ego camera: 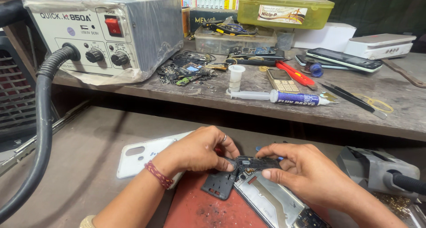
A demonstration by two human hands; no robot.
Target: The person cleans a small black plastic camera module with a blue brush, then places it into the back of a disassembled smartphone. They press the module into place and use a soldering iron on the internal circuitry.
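Phone (275, 201), opened, is lying on a red mat (199, 210); left hand (199, 150) is pinching a dark cover (220, 183) at its top while right hand (306, 170) is pressing fingers on the phone.

At a repair bench, an opened phone (275, 201) lay on a work mat (199, 210) on the lower surface, a loose cover plate (219, 183) at its left edge. A phone back case (142, 157) lay left of the mat. On the upper shelf (266, 108) behind, a hot-air station (102, 32) stood at left, a syringe (277, 96) lay near the front edge, a keypad phone (283, 80) just behind it, and a lidded box (284, 12) sat at the back.
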